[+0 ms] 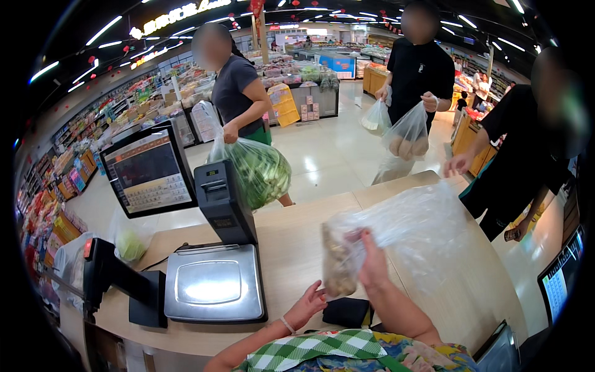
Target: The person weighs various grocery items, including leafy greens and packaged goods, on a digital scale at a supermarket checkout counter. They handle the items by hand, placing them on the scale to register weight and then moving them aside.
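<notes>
My right hand point(373, 262) grips the gathered neck of a clear plastic bag above the counter. Pale brown lumpy produce point(338, 272) fills its lower part; the exact kind is not clear. The loose, empty-looking top of the plastic bag point(418, 223) spreads out to the right, blurred. Just below the filled end is my left hand point(307, 304), fingers apart, with fingertips at the bag's bottom edge. A flat-topped weighing scale point(214, 283) stands to the left of both hands, its metal plate bare.
A touchscreen monitor point(148, 169), a printer-like unit point(224, 200) and a handheld scanner on a stand point(111, 274) stand at left. A dark pouch point(346, 311) lies below the bag. Three people face the wooden counter point(297, 242); one carries a bag of leafy vegetables point(260, 174).
</notes>
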`<act>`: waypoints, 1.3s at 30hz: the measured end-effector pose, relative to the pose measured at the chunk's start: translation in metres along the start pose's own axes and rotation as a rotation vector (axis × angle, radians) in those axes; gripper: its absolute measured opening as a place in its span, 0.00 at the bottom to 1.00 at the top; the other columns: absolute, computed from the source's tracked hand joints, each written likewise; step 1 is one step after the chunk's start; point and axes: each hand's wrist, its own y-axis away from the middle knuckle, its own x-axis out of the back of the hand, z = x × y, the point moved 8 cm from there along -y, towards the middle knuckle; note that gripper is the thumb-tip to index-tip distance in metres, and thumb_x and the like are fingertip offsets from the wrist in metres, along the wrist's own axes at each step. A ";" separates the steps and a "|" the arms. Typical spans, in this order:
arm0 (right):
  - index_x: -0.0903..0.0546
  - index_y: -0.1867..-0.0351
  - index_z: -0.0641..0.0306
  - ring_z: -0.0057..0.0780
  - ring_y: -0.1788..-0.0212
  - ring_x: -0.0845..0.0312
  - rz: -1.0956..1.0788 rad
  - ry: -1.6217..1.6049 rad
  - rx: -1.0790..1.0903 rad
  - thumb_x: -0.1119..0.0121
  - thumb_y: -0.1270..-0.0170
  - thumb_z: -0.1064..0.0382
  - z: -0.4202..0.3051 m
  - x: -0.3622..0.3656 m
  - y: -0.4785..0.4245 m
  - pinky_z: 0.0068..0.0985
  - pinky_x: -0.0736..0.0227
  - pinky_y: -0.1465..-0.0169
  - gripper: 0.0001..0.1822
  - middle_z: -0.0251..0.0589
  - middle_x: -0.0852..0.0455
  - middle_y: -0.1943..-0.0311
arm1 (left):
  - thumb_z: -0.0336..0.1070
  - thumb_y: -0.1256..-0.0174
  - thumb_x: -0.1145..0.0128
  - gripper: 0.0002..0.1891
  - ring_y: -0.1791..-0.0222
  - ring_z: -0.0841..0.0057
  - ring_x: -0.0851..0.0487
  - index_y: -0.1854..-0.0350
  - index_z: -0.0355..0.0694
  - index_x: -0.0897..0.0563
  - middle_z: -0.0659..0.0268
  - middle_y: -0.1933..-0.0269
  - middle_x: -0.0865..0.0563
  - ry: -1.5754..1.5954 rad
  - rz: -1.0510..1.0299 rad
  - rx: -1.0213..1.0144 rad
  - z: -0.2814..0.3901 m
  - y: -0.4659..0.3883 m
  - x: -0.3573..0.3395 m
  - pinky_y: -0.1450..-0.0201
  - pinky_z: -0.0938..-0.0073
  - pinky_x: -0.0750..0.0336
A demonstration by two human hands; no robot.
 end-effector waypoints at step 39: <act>0.32 0.38 0.62 0.37 0.50 0.21 -0.581 0.890 -0.463 0.43 0.35 0.58 0.349 -0.112 0.128 0.30 0.22 0.49 0.26 0.51 0.21 0.52 | 0.44 0.48 0.35 0.32 0.28 0.53 0.49 0.38 0.48 0.29 0.54 0.29 0.42 -1.791 0.778 -0.315 0.177 0.268 0.336 0.31 0.47 0.49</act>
